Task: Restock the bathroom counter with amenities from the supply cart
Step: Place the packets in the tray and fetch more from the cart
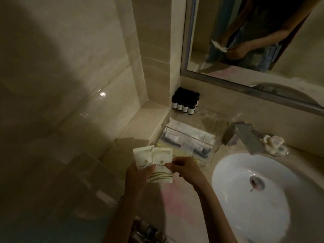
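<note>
Two cream amenity packets with green stripes and a small emblem are held fanned above the counter's left end. My left hand grips them from below, thumb across their fronts. My right hand pinches the right edge of the front packet. Just behind them a clear acrylic tray holds several wrapped amenities, some with dark handles. Several small dark bottles with white labels stand grouped in the back corner.
A white round basin fills the right side, with a chrome faucet behind it. Pale rolled items sit right of the faucet. A framed mirror hangs above; tiled wall on the left.
</note>
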A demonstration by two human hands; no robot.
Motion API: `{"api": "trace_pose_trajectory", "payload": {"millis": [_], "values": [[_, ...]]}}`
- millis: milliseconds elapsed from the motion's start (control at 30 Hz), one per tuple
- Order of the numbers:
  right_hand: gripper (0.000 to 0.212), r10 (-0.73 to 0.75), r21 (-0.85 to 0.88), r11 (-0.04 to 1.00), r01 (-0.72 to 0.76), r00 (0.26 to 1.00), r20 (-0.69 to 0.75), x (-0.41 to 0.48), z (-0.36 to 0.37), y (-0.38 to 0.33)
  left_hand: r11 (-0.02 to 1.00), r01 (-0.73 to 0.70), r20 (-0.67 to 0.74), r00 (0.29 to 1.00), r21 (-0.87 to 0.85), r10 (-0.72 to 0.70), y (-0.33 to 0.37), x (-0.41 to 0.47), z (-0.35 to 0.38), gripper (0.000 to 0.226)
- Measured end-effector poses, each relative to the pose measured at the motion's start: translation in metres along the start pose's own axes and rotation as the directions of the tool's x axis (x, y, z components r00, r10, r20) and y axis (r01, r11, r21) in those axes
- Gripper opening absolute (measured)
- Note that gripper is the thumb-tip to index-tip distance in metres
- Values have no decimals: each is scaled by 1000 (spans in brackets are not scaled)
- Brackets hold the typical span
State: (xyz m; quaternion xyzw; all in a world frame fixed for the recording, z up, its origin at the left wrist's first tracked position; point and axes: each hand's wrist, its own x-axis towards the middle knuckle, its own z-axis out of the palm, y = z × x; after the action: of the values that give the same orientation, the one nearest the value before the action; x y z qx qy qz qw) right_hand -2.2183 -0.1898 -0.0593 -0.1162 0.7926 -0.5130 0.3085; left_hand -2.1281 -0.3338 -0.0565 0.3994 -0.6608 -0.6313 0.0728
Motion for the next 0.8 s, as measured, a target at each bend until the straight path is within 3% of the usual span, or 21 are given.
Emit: {"api": "trace_pose_trajectory", "payload": {"millis": [433,600,800], "values": [[11,39,57,998,-38,999,-16,30,-26,3,999,14,64,998,47,-17,12,41,30,24],[14,93,101,991,-88,994,-51,43,-31,13,996,-37,74,997,87,31,9,52,42,26],[12,177,194,969,-152,977,-119,60,-26,29,973,-145,63,989,177,136,8,67,40,8]]}}
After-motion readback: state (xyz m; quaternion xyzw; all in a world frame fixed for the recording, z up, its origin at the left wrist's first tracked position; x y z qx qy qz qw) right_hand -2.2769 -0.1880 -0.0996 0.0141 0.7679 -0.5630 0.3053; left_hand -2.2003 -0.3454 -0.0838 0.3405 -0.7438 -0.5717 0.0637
